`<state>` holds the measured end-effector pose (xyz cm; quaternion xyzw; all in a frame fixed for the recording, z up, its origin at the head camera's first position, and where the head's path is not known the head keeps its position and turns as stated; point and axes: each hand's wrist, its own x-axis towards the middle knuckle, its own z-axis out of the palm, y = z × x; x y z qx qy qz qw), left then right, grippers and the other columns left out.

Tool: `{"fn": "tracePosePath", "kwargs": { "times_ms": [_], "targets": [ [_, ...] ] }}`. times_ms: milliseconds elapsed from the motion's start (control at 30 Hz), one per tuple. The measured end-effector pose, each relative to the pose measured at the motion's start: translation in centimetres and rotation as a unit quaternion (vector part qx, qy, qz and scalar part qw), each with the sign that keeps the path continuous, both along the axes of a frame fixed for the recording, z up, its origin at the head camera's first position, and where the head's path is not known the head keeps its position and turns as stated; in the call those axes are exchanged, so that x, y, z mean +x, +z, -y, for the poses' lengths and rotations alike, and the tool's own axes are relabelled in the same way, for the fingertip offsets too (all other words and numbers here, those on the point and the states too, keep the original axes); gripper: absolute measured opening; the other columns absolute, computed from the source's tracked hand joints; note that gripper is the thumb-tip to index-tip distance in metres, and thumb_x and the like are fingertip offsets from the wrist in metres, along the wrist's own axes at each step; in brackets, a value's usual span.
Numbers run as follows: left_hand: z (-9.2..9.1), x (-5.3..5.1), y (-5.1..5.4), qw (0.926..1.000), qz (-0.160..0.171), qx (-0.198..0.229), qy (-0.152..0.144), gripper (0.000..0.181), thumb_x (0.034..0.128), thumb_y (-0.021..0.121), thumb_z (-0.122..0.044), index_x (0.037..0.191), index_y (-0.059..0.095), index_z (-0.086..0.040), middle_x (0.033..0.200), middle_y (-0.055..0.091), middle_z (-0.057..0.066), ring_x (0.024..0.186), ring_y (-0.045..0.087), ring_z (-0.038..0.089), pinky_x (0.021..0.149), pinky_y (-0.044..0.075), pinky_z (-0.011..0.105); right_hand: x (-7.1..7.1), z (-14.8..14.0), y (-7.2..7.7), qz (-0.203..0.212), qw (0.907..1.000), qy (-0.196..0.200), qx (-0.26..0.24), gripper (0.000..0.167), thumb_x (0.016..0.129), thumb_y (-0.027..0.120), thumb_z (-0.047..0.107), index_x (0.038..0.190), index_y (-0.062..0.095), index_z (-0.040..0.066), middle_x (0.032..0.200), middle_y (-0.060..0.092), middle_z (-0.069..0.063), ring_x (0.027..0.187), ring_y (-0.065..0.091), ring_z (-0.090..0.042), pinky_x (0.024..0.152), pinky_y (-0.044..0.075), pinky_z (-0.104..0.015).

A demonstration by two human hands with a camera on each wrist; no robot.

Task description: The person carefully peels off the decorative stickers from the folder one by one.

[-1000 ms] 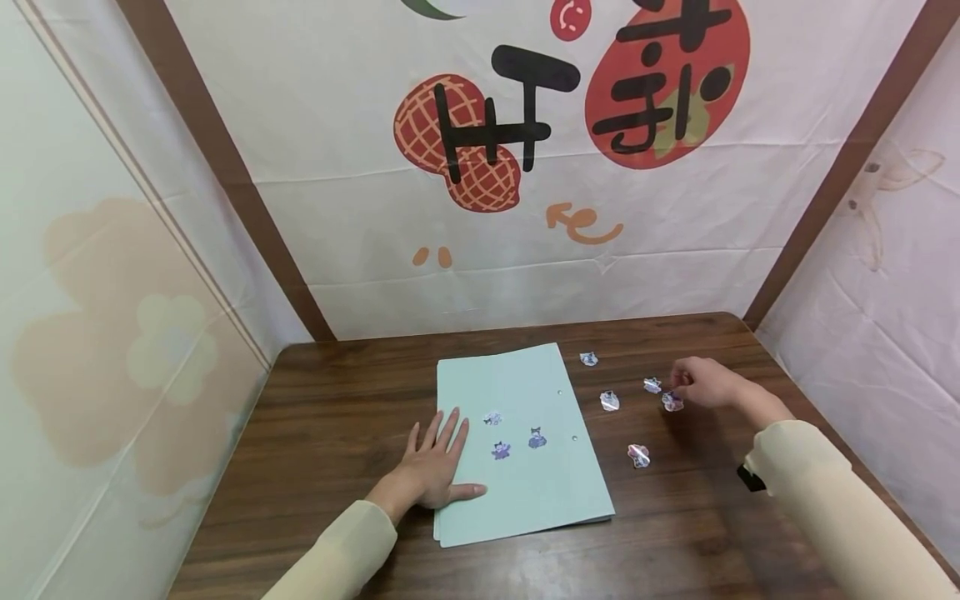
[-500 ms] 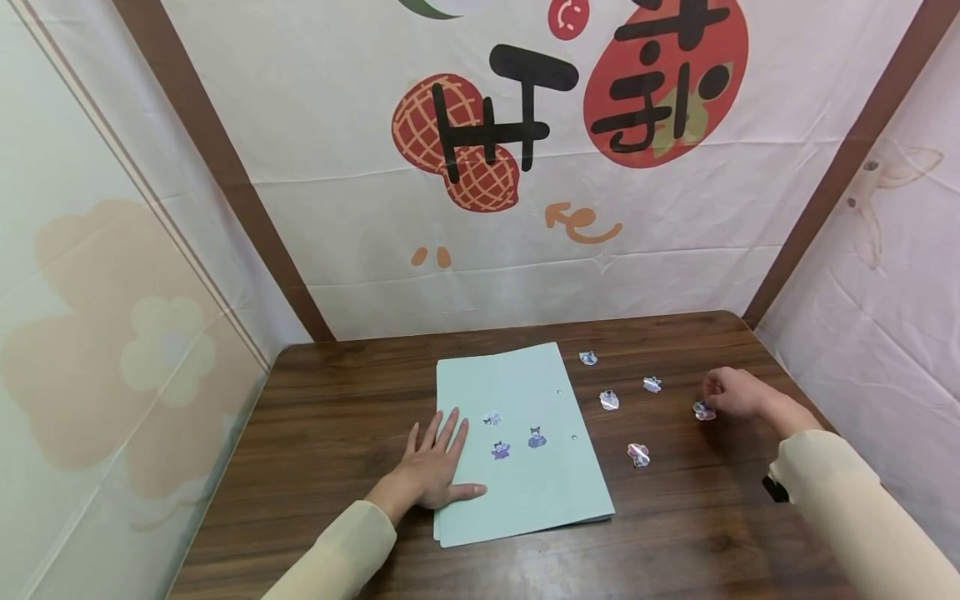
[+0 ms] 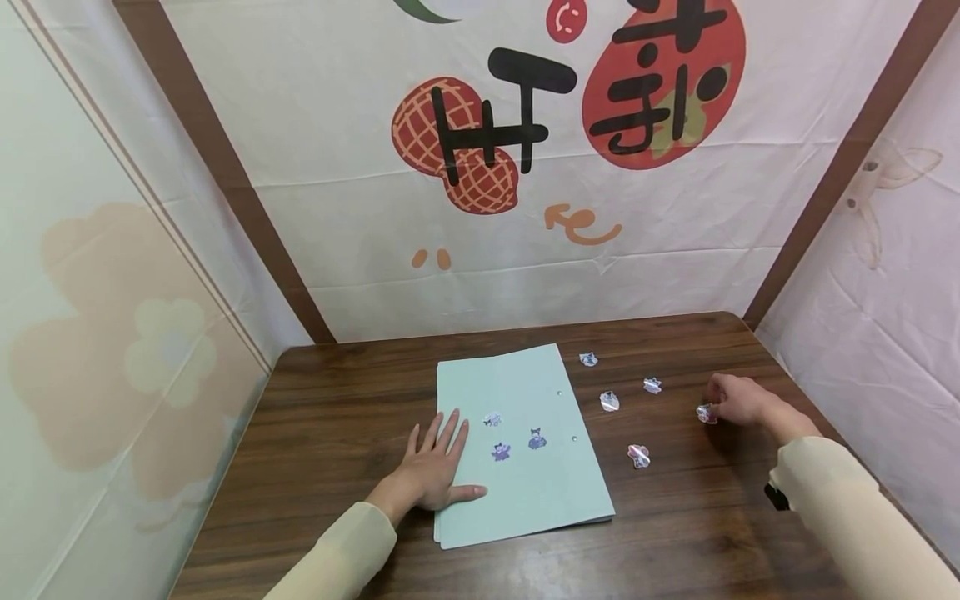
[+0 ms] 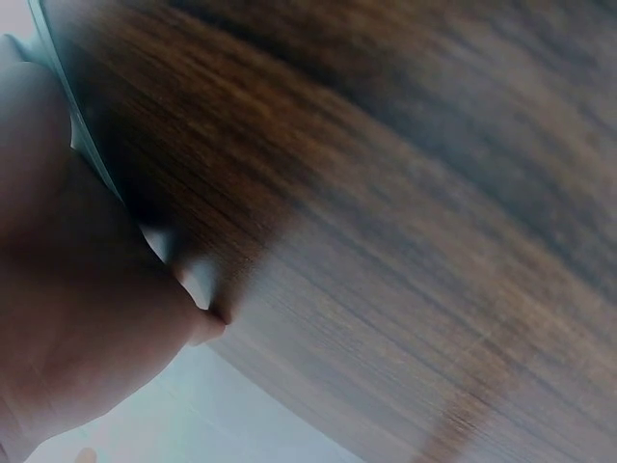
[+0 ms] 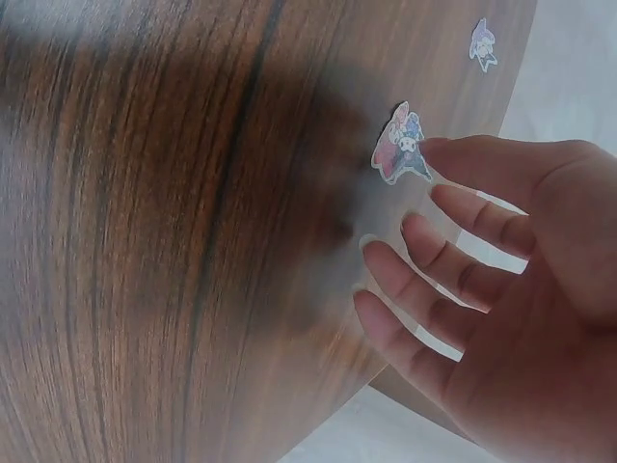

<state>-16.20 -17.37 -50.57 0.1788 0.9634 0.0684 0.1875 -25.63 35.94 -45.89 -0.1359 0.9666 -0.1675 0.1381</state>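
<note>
The left hand [image 3: 435,471] lies flat with spread fingers on the left edge of a pale green paper stack [image 3: 517,500], partly on the table. Three small cartoon stickers are on the paper: a whitish one [image 3: 492,419] and two purple ones, left [image 3: 501,452] and right [image 3: 537,439]. Out at the right, the right hand [image 3: 742,400] pinches the edge of a pink and dark cartoon sticker [image 5: 400,147] with thumb and forefinger, close to the tabletop. Its other fingers are loosely bent. In the left wrist view, the blurred left hand [image 4: 77,318] hides most of the paper.
Loose stickers lie right of the paper on the brown wooden table [image 3: 337,400]: one at the back [image 3: 588,359], a shiny one [image 3: 610,401], another farther right [image 3: 652,385] and a reddish one [image 3: 638,456]. A printed cloth [image 3: 360,225] hangs behind the table.
The right hand has moved right with the pinched sticker, away from the neighbouring sticker, then shifted only slightly. The left hand and the paper have stayed in place.
</note>
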Motion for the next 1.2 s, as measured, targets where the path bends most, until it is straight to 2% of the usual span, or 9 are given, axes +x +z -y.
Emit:
{"fn": "tracePosePath", "kwargs": {
  "times_ms": [67,133,267,467,667,900,1033,1133,1200],
  "targets": [
    [0.0,0.0,-0.1,1.0000,0.001,0.001,0.001,0.115,0.0879,0.044,-0.085,0.165,0.005,-0.009,0.172,-0.012,0.012,0.157,-0.010,0.038,0.119,-0.005,0.067,-0.1,0.0,0.0,-0.003,1.0000,0.000,0.003,0.028,0.085,0.071,0.009,0.105,0.059,-0.007,0.084,0.061,-0.009,0.077,0.058,-0.025,0.068,0.049,-0.042],
    [0.1,-0.2,-0.6,1.0000,-0.003,-0.001,-0.001,0.116,0.0870,0.042,-0.086,0.166,0.004,-0.010,0.172,-0.012,0.012,0.157,-0.011,0.038,0.119,-0.005,0.067,-0.1,0.0,0.0,-0.003,1.0000,-0.001,0.005,0.030,0.085,0.071,0.010,0.106,0.059,-0.008,0.085,0.061,-0.010,0.078,0.058,-0.026,0.069,0.049,-0.043],
    [0.3,-0.4,-1.5,0.9999,-0.016,-0.001,-0.002,0.117,0.0850,0.043,-0.088,0.166,0.006,-0.012,0.172,-0.012,0.011,0.157,-0.011,0.037,0.119,-0.005,0.067,0.0,0.3,0.4,-0.011,0.9999,0.002,0.006,0.027,0.085,0.071,0.011,0.102,0.060,-0.006,0.083,0.059,-0.008,0.077,0.057,-0.025,0.068,0.048,-0.041],
    [0.4,-0.5,-1.7,0.9998,-0.019,-0.003,-0.001,0.117,0.0848,0.045,-0.087,0.166,0.005,-0.013,0.172,-0.013,0.010,0.157,-0.011,0.038,0.119,-0.004,0.067,-0.3,1.3,1.1,-0.022,0.9996,0.019,0.006,0.021,0.087,0.070,0.012,0.099,0.060,-0.003,0.079,0.058,-0.006,0.072,0.055,-0.021,0.063,0.045,-0.037],
    [0.2,-0.2,-1.0,0.9999,-0.009,-0.009,-0.001,0.115,0.0872,0.043,-0.086,0.166,0.004,-0.011,0.172,-0.013,0.011,0.157,-0.012,0.037,0.120,-0.005,0.066,-1.0,3.3,1.4,-0.022,0.9990,0.040,-0.001,0.022,0.090,0.069,0.010,0.104,0.061,-0.005,0.081,0.059,-0.006,0.073,0.057,-0.020,0.065,0.048,-0.039],
    [-0.2,0.6,1.2,1.0000,0.006,-0.006,0.001,0.110,0.0909,0.046,-0.080,0.165,0.007,-0.009,0.172,-0.008,0.013,0.157,-0.007,0.039,0.120,-0.002,0.067,-1.5,6.6,2.0,-0.042,0.9965,0.070,-0.012,0.018,0.090,0.070,0.009,0.099,0.060,-0.003,0.079,0.056,-0.004,0.073,0.054,-0.020,0.066,0.047,-0.039],
    [-0.3,0.6,1.4,0.9999,0.009,-0.009,0.001,0.109,0.0917,0.048,-0.079,0.165,0.007,-0.009,0.172,-0.009,0.013,0.157,-0.007,0.039,0.120,-0.002,0.067,-1.8,8.7,2.5,-0.044,0.9960,0.077,-0.009,0.020,0.092,0.070,0.009,0.104,0.061,-0.004,0.084,0.061,-0.007,0.076,0.056,-0.022,0.069,0.050,-0.043],
    [-0.3,0.5,1.2,1.0000,0.005,-0.005,0.004,0.110,0.0907,0.050,-0.079,0.165,0.009,-0.009,0.172,-0.007,0.012,0.157,-0.007,0.038,0.120,-0.002,0.067,-2.1,10.3,2.7,-0.045,0.9957,0.080,-0.011,0.024,0.093,0.070,0.009,0.110,0.062,-0.006,0.093,0.065,-0.014,0.082,0.061,-0.025,0.073,0.053,-0.047],
    [-0.2,0.4,1.0,0.9999,0.010,-0.010,0.004,0.111,0.0904,0.048,-0.080,0.166,0.005,-0.011,0.172,-0.011,0.011,0.157,-0.010,0.037,0.120,-0.004,0.066,-2.2,11.4,2.8,-0.043,0.9957,0.082,-0.010,0.027,0.094,0.070,0.010,0.114,0.062,-0.006,0.099,0.067,-0.017,0.087,0.062,-0.027,0.076,0.054,-0.049]
  ]
}}
